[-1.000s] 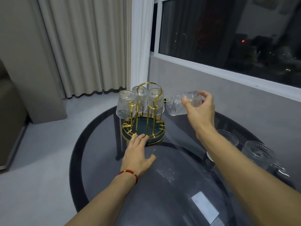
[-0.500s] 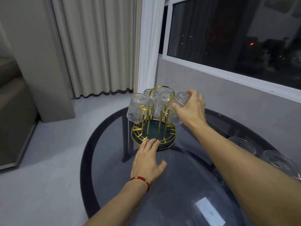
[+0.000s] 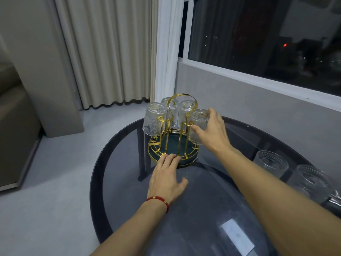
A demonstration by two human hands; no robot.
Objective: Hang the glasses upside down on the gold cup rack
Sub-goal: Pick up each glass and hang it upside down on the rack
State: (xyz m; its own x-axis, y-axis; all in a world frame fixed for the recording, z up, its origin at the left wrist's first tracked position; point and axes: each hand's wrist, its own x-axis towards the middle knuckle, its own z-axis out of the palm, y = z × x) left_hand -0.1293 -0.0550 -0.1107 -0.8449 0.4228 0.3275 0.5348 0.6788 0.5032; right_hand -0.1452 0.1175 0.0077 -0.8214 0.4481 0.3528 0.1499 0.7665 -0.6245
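Observation:
The gold cup rack (image 3: 172, 145) with a dark green base stands at the far side of a round smoked-glass table (image 3: 118, 182). Three clear patterned glasses hang upside down on it: one at the left (image 3: 154, 118), two at the back (image 3: 185, 112). My right hand (image 3: 212, 132) grips a fourth glass (image 3: 200, 120), upside down over the rack's right prong. My left hand (image 3: 167, 179) lies flat on the table, fingertips touching the rack's base rim. Two more glasses (image 3: 270, 163) (image 3: 310, 179) stand upright on the table at the right.
A white paper label (image 3: 237, 235) lies on the table near me. A window and a grey wall run behind the table on the right, curtains at the back, a sofa at the far left. A dark object (image 3: 334, 202) sits at the right edge.
My right hand carried the glass from beside the rack, turned it upside down and lowered it over the right prong. The left hand stayed at the rack's base.

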